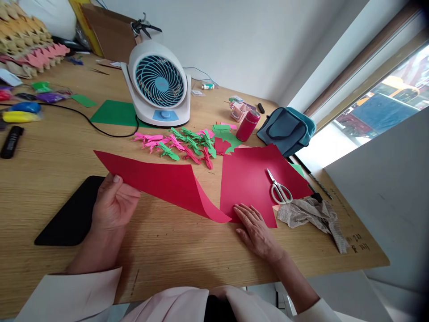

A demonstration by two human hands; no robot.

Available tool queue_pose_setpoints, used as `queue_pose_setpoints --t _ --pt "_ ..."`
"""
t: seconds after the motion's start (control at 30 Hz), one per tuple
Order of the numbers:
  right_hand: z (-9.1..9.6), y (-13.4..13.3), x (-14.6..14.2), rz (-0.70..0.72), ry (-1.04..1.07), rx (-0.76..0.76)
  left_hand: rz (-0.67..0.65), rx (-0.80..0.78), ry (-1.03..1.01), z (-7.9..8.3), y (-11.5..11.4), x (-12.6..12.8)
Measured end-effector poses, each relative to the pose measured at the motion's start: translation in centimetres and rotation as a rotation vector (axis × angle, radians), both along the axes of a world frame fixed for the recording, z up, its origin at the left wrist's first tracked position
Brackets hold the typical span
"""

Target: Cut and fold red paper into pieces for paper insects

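My left hand (pixel 114 201) pinches the left end of a red paper sheet (pixel 161 181) between thumb and fingers, holding it above the table. The sheet's right end curls down, its tip close to my right hand. Flat on a second red sheet (pixel 246 174) lies my right hand (pixel 253 226), its fingers stretched out and holding nothing. White-handled scissors (pixel 279 190) rest on that second sheet, just beyond my right fingers. Behind both sheets is a pile of small pink, green and red paper cutouts (pixel 187 143).
A white fan (pixel 160 85) stands at the back, its black cable running left. A red bottle (pixel 248 125) and blue bag (pixel 284 130) stand back right. A crumpled cloth (pixel 311 219) lies near the right edge. A black flat pad (pixel 72 214) is beside my left hand.
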State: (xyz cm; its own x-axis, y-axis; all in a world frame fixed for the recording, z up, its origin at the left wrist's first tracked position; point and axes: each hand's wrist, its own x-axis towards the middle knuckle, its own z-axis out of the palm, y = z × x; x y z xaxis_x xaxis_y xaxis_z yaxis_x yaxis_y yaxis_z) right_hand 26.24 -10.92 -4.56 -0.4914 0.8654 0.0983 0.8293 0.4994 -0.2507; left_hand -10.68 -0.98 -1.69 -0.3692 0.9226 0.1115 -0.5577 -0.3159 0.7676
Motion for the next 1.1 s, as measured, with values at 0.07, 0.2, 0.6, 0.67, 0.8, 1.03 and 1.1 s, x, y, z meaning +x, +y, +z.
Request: queue_pose_setpoints --t 0.07,0.2,0.6,0.67,0.8,1.03,1.1 --pt "-0.3 0.1 0.4 -0.044 0.000 0.014 -0.024 0.021 -0.001 -0.3 0.1 -0.1" --pt "-0.6 0.4 0.4 -0.088 -0.011 0.045 -0.051 0.046 -0.015 -0.6 0.1 -0.2" --pt "-1.9 2.7 -2.0 -0.327 -0.082 0.114 -0.078 0.003 -0.030 -1.9 0.3 -0.8" --pt "-2.2 2.9 -2.5 -0.377 -0.109 0.120 -0.077 0.000 -0.030 -1.8 0.2 -0.8" --pt "-2.9 3.6 -3.2 -0.445 -0.146 0.134 -0.073 0.004 -0.020 -1.6 0.2 -0.6" --pt "-2.6 5.6 -3.8 -0.512 -0.166 0.097 -0.087 -0.011 -0.051 -1.2 0.1 -0.4" --pt "-2.3 5.9 -4.2 -0.505 -0.164 0.090 -0.083 -0.037 -0.068 -1.4 0.0 -0.5"
